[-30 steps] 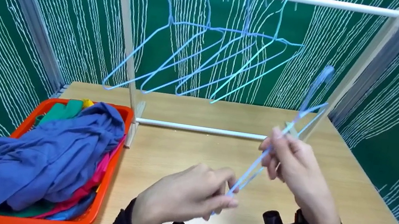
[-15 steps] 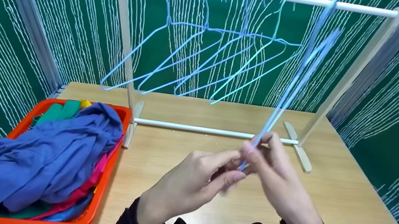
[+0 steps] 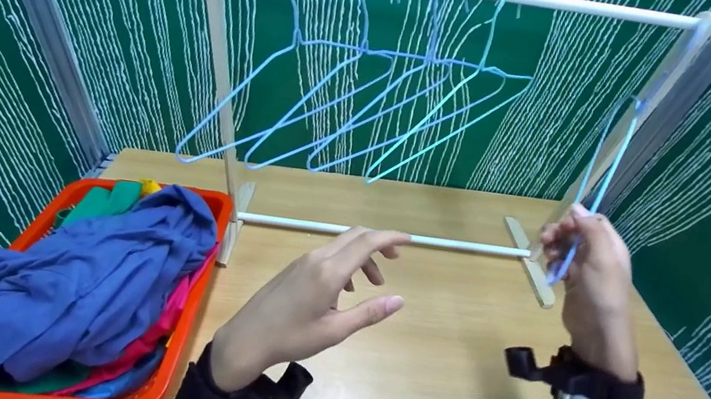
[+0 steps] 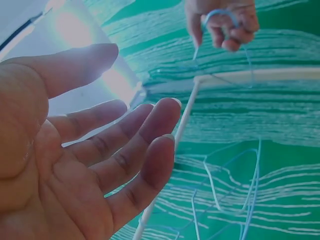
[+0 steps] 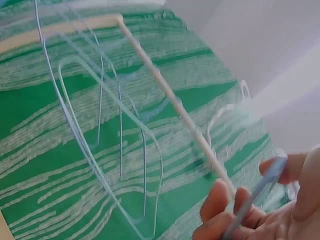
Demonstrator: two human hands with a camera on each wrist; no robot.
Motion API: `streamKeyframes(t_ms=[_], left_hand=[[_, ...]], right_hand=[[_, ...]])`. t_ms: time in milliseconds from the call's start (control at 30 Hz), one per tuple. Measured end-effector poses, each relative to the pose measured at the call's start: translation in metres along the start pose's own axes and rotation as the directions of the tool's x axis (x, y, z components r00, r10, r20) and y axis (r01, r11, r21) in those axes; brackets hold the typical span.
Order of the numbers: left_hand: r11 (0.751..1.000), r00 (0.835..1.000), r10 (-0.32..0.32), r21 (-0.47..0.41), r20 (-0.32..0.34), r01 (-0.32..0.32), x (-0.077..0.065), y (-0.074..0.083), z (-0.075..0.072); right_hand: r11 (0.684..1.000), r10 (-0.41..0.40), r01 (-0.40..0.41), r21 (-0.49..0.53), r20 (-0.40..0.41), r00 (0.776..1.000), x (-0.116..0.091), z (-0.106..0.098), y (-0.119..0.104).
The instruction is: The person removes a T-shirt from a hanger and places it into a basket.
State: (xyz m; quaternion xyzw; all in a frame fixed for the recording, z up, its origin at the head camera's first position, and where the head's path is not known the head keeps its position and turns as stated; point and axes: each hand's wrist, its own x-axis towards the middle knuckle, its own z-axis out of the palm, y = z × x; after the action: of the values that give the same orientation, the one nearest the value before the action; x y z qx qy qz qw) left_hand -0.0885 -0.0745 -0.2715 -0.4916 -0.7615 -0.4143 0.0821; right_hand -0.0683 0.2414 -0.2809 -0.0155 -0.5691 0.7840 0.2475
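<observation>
A blue wire clothes hanger (image 3: 614,163) is held by my right hand (image 3: 598,282) at the right of the head view. Its hook end points up beside the rack's right post, where it is hard to make out. In the right wrist view, thumb and fingers grip the hanger's wire (image 5: 255,197). My left hand (image 3: 306,304) is raised above the table with fingers and thumb apart. Nothing lies in its palm (image 4: 75,195) in the left wrist view. Several blue and aqua hangers (image 3: 488,44) hang from the white rack's top bar (image 3: 604,10).
An orange basket (image 3: 191,316) at the left holds crumpled clothes, with a blue garment (image 3: 99,289) on top and spilling over the near edge. The rack's lower bar (image 3: 296,224) and feet (image 3: 539,281) stand on the wooden table (image 3: 414,375). Green, white-streaked panels (image 3: 706,228) enclose it.
My right hand has moved right and away from the left hand, carrying the hanger to the rack's right post. The left hand has released the hanger, and its fingers have spread.
</observation>
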Motion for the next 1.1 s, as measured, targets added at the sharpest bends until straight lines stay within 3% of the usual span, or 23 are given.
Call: streamKeyframes(t_ms=[167,400,533,800,1100], left_hand=[[0.999,0.999,-0.031,0.018,0.006,0.031,-0.001,-0.004,-0.005],[0.997,0.998,-0.067,0.030,0.014,0.066,-0.001,-0.009,-0.010],[0.997,0.997,-0.072,0.026,0.042,0.071,-0.001,-0.011,-0.008],[0.995,0.994,-0.097,0.021,0.042,0.096,-0.003,-0.018,-0.015],[0.985,0.986,-0.165,0.041,-0.017,0.166,-0.007,-0.028,-0.029]], right_hand=[[0.990,-0.080,0.074,0.117,0.046,0.996,0.009,-0.010,0.002],[0.951,-0.218,0.201,0.234,0.049,0.975,0.023,0.005,0.013],[0.945,-0.250,0.241,0.220,0.010,0.968,0.033,0.005,0.020],[0.967,-0.215,0.222,0.124,-0.067,0.974,0.050,-0.014,0.024],[0.969,-0.232,0.233,0.086,-0.024,0.972,0.063,-0.014,0.028]])
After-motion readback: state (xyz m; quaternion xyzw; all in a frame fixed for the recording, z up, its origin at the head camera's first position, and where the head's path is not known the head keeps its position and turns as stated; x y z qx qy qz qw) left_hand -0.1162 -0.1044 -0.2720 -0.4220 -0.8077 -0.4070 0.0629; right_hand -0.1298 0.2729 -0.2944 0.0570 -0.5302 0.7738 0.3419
